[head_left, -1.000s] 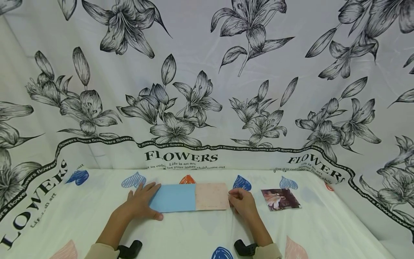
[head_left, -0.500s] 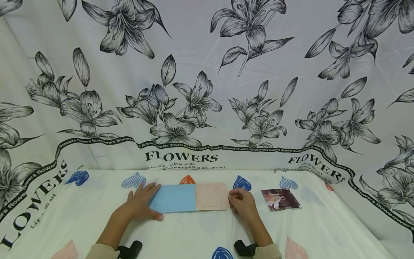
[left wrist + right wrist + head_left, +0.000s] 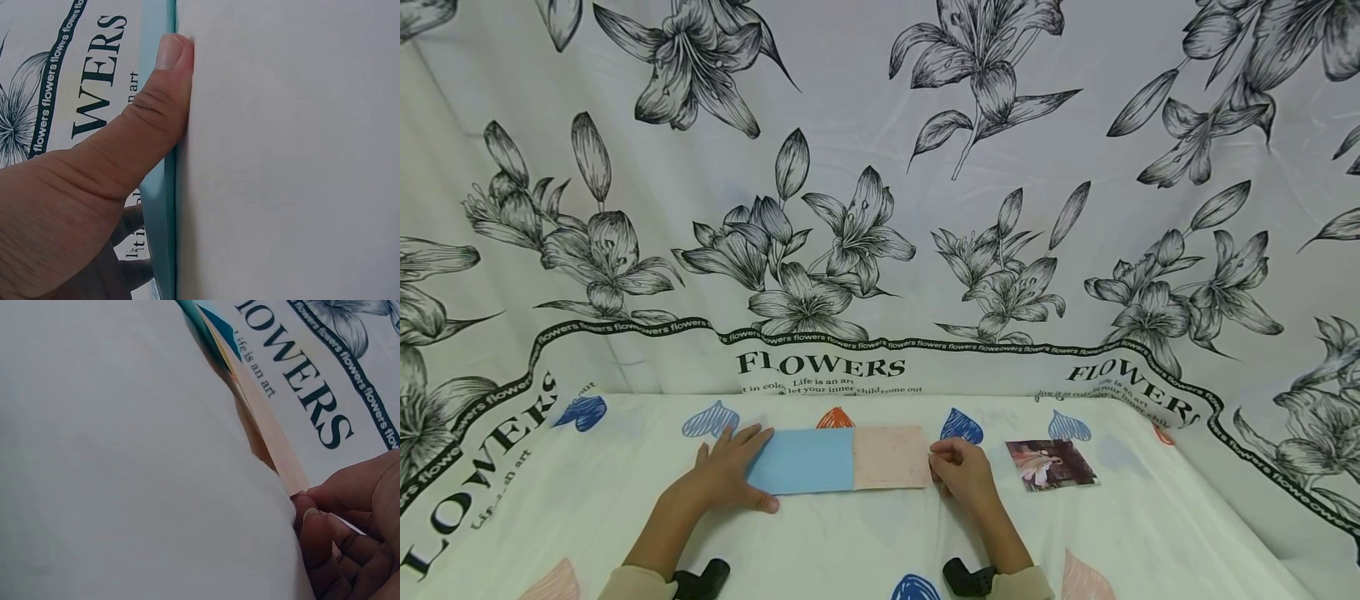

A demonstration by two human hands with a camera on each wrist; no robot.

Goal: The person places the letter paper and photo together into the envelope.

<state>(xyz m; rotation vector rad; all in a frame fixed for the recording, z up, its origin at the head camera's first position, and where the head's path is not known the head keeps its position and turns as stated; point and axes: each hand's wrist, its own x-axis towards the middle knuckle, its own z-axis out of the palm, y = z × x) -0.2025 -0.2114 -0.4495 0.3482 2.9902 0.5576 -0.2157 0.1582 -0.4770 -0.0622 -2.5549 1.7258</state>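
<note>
A small booklet lies spread on the cloth, with a plain light-blue page (image 3: 808, 461) on the left and a pale pink page (image 3: 891, 458) on the right. My left hand (image 3: 730, 475) rests spread over the blue side, its thumb along the near edge and its fingers toward the far left corner. Close up in the left wrist view, the thumb (image 3: 140, 128) presses on the booklet's blue edge. My right hand (image 3: 966, 477) pinches the pink page's outer edge. Seen edge-on in the right wrist view, the pink page (image 3: 275, 440) meets thumb and forefinger at its corner.
A dark square picture card (image 3: 1050, 463) with a pale figure lies right of my right hand. White cloth (image 3: 842, 542) printed with coloured hearts covers the table. A flower-printed curtain (image 3: 880, 250) hangs behind its far edge.
</note>
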